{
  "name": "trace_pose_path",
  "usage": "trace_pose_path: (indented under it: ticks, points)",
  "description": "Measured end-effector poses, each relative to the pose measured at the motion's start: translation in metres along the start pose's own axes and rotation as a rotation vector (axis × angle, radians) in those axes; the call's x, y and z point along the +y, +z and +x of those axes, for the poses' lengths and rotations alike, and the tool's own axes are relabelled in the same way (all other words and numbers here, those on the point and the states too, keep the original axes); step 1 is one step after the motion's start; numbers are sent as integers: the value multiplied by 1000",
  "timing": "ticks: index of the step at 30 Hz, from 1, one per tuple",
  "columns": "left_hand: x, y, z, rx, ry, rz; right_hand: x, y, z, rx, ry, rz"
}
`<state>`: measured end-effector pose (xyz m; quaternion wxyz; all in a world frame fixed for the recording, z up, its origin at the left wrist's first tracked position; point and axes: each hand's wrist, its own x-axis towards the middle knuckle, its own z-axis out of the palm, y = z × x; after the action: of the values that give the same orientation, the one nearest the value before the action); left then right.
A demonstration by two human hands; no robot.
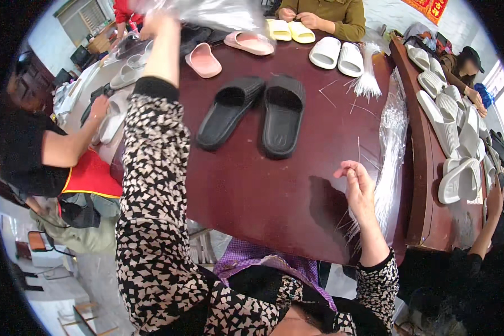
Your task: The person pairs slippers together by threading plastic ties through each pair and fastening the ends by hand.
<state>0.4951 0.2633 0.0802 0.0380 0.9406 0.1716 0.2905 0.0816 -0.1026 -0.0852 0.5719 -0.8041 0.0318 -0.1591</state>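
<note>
A pair of black slide sandals (284, 123) lies side by side on the dark red table in front of me, toes pointing away. My left hand (160, 23) reaches far across the table, blurred by motion. It grips a clear plastic bag (218, 15), which is raised and smeared. My right hand (359, 183) is closed in a pinch above the table's right part, with a thin plastic tie (359, 147) standing up from its fingers. Beside that hand a long bundle of clear ties (391, 151) lies in a plastic sleeve.
Pink slides (204, 60), yellow slides (302, 32) and white slides (350, 59) line the far side. A fanned bundle of ties (367, 75) and a few loose ones lie nearby. Grey slides (453, 112) crowd the right-hand table. Co-workers sit left, right and opposite, a co-worker's arm (67, 147) close on my left.
</note>
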Motion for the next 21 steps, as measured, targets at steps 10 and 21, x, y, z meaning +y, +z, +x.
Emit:
trace_pose_path:
  ticks: [10, 21]
  points:
    - [-183, 158, 5, -121, -142, -6, 16, 3, 3, -17, -11, 33]
    - [-243, 177, -10, -230, -275, -809, 14, 6, 9, -46, 34, -66]
